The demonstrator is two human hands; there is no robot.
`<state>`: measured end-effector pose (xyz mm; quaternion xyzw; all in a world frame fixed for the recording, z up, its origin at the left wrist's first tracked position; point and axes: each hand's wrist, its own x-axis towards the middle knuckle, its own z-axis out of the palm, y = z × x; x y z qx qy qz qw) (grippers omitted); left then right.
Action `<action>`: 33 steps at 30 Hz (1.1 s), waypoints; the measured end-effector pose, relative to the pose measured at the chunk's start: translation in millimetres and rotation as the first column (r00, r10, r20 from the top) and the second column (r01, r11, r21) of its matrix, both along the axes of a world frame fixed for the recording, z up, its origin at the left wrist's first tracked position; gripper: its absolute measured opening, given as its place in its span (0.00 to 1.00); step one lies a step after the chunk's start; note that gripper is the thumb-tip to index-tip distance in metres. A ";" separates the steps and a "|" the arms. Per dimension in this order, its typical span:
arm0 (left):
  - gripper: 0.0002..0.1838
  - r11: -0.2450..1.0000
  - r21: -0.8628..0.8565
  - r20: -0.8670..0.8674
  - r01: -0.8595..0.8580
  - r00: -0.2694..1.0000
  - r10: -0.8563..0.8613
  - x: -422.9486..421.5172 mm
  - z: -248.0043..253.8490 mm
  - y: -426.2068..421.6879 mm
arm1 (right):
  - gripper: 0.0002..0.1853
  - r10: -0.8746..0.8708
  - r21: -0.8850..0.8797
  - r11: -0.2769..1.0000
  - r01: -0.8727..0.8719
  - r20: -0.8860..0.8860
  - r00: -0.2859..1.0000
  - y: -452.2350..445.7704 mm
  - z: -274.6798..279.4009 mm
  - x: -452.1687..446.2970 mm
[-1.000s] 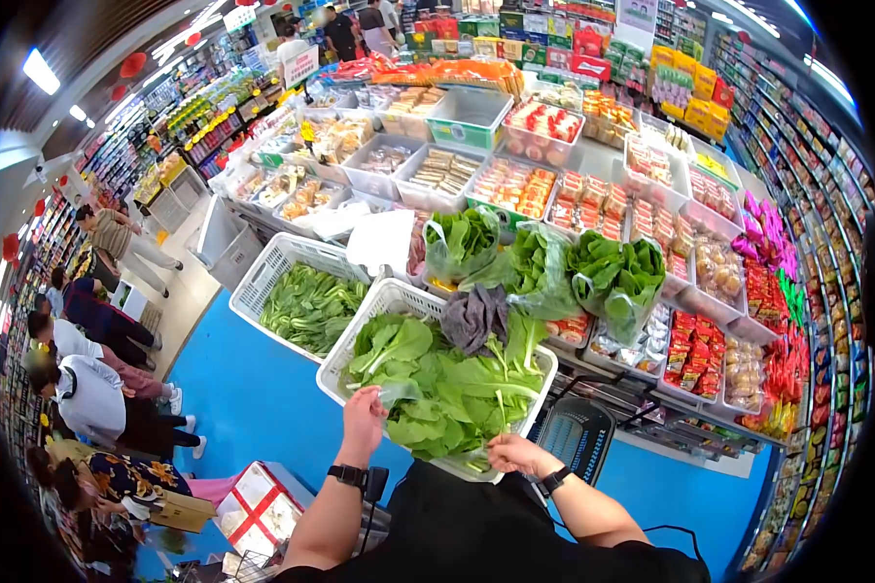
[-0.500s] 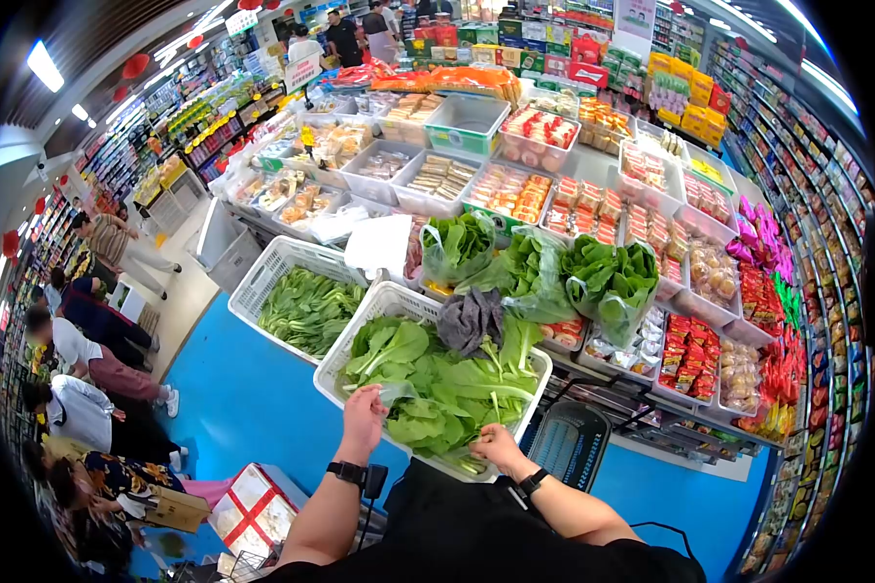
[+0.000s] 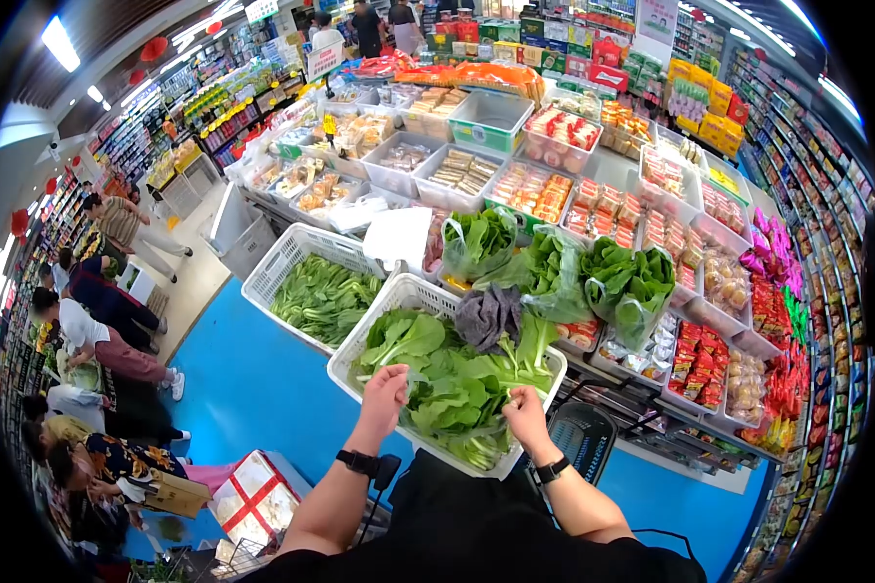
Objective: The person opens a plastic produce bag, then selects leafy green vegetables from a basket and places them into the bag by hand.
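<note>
A white plastic crate (image 3: 342, 373) in front of me holds leafy greens (image 3: 457, 389), with a dark purple leafy bunch (image 3: 488, 319) at its back. My left hand (image 3: 386, 395) is raised over the crate's left front side, its fingers closed on the edge of a clear plastic bag (image 3: 415, 383) that lies against the greens. At the right front side, my right hand (image 3: 527, 420) is pinched closed beside the leaves. A small pale bit shows at its fingertips, too small to name. How far the bag reaches around the greens is hard to make out.
Another white crate (image 3: 259, 284) of greens stands at the left. Behind are bagged greens (image 3: 640, 284) and a display of packaged food (image 3: 530, 192). A dark stool-like object (image 3: 581, 442) is at the right, a red-taped white box (image 3: 255, 500) at lower left. Several people stand left.
My right hand has risen and moved right, away from the crate's front. My left hand has shifted slightly right and up with the bag edge. The whole view has shifted a little.
</note>
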<state>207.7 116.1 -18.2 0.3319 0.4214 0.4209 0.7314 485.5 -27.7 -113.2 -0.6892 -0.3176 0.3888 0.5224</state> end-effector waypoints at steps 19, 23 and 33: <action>0.20 0.981 0.148 -0.124 0.122 0.987 -0.104 16.3 25.3 -4.1 | 0.23 0.064 -0.069 0.997 -0.030 0.563 0.824 6.9 89.2 17.8; 0.14 0.978 0.146 -0.112 0.151 0.984 -0.135 13.2 24.4 -1.7 | 0.26 0.120 -0.172 0.985 -0.033 0.524 0.843 2.2 89.9 15.1; 0.11 0.983 0.140 0.047 0.116 0.991 -0.124 15.3 28.6 -4.0 | 0.31 0.232 -0.192 0.964 -0.185 0.258 0.938 1.7 34.2 31.2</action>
